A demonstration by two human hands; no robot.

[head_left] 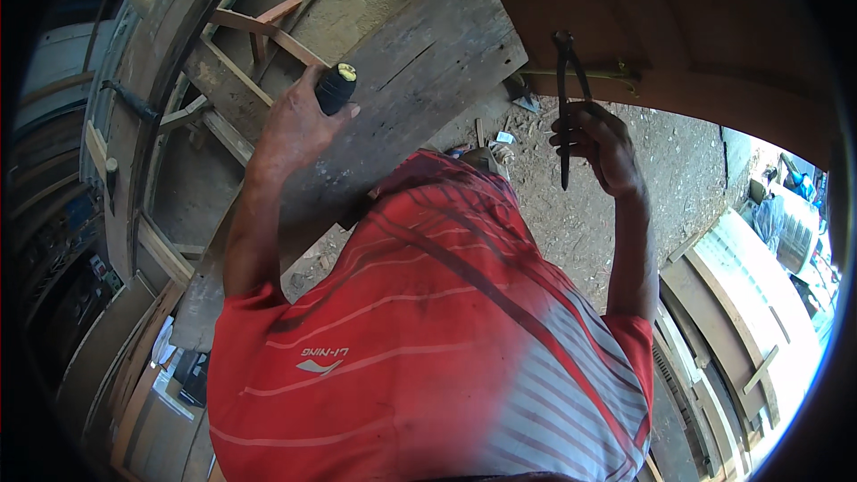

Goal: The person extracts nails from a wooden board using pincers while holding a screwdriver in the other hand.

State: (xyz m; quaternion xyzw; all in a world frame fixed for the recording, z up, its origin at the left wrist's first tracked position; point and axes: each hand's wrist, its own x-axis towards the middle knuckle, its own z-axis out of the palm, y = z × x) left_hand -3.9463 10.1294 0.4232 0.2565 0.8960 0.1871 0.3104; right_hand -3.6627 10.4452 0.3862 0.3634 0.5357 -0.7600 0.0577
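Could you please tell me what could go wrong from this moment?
The black, rounded object with a yellow top, held in the left hand, might slip and roll off the weathered grey wooden plank seen below it. The dark, slender two-legged tool, seemingly metal, has a narrow end beyond the fingers of the right hand; it could perhaps prick or scratch.

Two hands (297, 125) (607, 145), one cylinder (335, 94), one two-legged tool (562, 85)

The left hand (299, 132) hides one side of the black, yellow-ended thing (334, 94). The right hand (605, 141) covers one leg end of the dark compass (561, 76). The shirt (384, 321), cut off below, covers part of the plank's (420, 58) near edge.
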